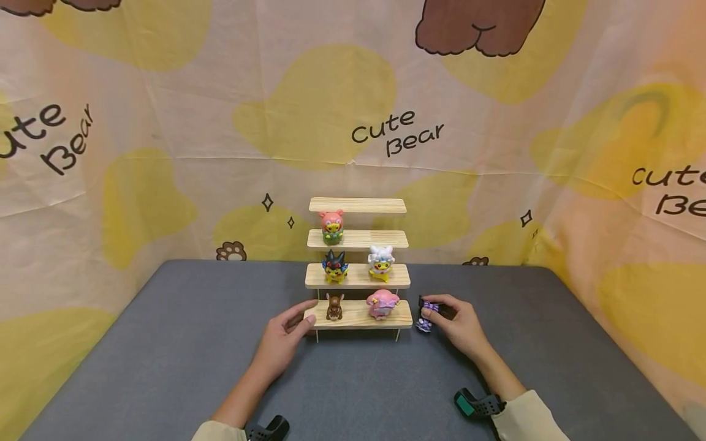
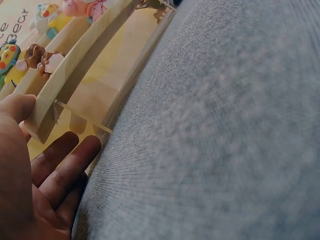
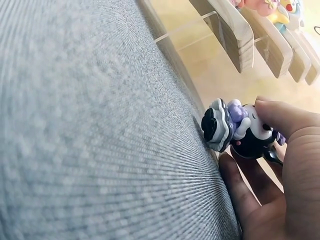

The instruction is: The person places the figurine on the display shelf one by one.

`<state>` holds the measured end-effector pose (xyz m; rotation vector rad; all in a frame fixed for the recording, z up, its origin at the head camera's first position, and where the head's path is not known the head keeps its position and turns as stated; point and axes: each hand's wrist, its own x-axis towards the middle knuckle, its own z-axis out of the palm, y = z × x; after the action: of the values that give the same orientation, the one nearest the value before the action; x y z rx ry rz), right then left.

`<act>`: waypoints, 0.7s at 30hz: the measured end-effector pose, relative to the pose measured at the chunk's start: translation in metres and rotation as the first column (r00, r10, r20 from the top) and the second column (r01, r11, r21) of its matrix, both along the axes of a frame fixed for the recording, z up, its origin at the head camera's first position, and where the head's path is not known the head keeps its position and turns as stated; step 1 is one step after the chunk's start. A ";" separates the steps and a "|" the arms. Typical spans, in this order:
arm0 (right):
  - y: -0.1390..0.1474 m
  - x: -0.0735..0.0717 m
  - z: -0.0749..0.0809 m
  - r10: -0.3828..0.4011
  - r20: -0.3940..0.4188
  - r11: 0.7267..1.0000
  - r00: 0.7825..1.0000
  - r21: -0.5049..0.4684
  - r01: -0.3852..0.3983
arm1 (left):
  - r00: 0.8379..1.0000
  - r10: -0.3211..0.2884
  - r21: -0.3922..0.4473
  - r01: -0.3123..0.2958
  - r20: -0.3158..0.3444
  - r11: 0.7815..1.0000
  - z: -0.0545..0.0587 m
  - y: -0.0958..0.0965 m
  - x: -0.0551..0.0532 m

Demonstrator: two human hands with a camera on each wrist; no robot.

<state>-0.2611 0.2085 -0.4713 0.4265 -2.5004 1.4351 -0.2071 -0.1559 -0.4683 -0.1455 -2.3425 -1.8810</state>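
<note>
A small wooden display shelf with several stepped tiers stands on the table. My left hand pinches the left end of its lowest tier with thumb and forefinger; its other fingers lie loose below the plank. To the right of that tier, my right hand holds a purple, black and white figurine between thumb and fingers. In the right wrist view the figurine lies tilted sideways, its frilly base near the cloth. On the lowest tier are a brown figurine and a pink figurine.
Higher up stand a black-eared figurine, a white-topped yellow figurine and a pink-hooded figurine. The top tier bears nothing. Grey cloth covers the table; a printed curtain hangs behind.
</note>
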 end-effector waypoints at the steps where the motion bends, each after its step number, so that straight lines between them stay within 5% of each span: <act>1: 0.000 0.000 0.000 0.008 0.003 1.000 1.000 -0.013 -0.008 | 1.000 0.002 -0.003 -0.002 -0.001 1.000 0.000 0.000 0.000; 12: 0.001 -0.002 -0.003 0.046 -0.025 0.991 0.999 -0.128 -0.049 | 1.000 0.008 -0.016 -0.008 -0.003 1.000 0.000 0.000 0.000; 21: -0.002 -0.001 0.009 0.057 -0.010 0.977 0.998 -0.204 -0.058 | 1.000 0.013 -0.024 -0.013 -0.006 1.000 0.000 0.001 0.001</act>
<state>-0.2619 0.2064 -0.4618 0.4641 -2.3234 1.6902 -0.2066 -0.1552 -0.4678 -0.1376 -2.3565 -1.8447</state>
